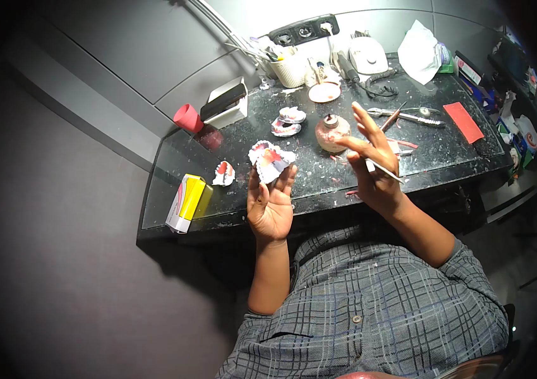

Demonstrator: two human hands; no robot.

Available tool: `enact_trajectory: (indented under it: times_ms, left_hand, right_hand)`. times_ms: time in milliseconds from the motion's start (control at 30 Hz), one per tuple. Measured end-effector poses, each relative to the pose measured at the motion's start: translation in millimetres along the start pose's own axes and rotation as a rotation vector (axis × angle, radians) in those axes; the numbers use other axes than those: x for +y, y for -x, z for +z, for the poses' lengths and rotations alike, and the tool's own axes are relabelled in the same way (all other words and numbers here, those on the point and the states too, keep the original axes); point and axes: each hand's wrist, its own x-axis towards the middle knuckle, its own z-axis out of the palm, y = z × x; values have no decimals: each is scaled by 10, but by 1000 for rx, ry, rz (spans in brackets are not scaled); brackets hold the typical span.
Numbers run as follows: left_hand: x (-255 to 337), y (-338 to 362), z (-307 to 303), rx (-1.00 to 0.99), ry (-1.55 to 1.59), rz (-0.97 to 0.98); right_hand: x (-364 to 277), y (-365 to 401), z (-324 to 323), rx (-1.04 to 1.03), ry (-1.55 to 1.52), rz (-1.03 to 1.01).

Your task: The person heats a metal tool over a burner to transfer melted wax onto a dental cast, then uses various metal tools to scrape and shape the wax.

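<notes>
My left hand (272, 211), palm up, has its fingers closed around the underside of a white dental plaster cast (273, 167) with pink-red wax on it. My right hand (377, 158) is raised to the right of the cast, with its upper fingers stretched out. A slim, pale-handled tool (387, 172) is held against that palm; its working end is hidden. Just behind the right fingertips stands a round, wax-smeared spirit lamp (330, 136). Another wax-covered cast piece (223, 174) lies left of my left hand, and a pair of casts (288, 121) rests farther back.
A yellow and white box (186, 203) stands at the left front edge, a red cup (187, 117) behind it. Metal instruments (407, 116) and a red wax sheet (463, 123) lie at right. A brush holder (289, 68) and a round dish (324, 92) stand at the back.
</notes>
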Motion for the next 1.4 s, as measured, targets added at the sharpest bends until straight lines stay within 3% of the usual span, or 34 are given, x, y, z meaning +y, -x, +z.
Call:
enact_trajectory:
  times_ms: [100, 167, 300, 367, 667, 733, 900, 1100, 1200, 1300, 1333, 1400]
  left_hand:
    - [31, -15, 43, 15, -22, -37]
    - [38, -28, 50, 21, -40, -54]
    - [33, -51, 31, 70, -43, -66]
    - [42, -52, 25, 77, -44, -71]
    - [59, -86, 43, 157, -49, -66]
    - [44, -112, 1, 235, -22, 33]
    - [174, -238, -90, 255, 139, -37]
    - [265, -356, -172, 262, 182, -78]
    - [238, -435, -266, 266, 134, -70]
    - [287, -499, -310, 232, 117, -127]
    - [299, -533, -303, 210, 101, -145]
    - [303, -615, -266, 189, 82, -170]
  right_hand:
    - [12, 4, 26, 76, 22, 157]
    - [-11, 37, -3, -26, -180, 600]
    - [102, 68, 68, -28, -179, 553]
    - [-23, 2, 33, -71, -216, 692]
    - [11, -15, 58, -40, -214, 678]
    - [-13, 2, 1, -79, -240, 665]
    - [127, 114, 47, -76, -206, 655]
    - [101, 85, 89, -83, -271, 458]
    - [127, 102, 71, -139, -137, 204]
    - [129, 130, 45, -220, -146, 241]
    - [76, 113, 29, -204, -261, 402]
    - [45, 104, 22, -146, -286, 400]
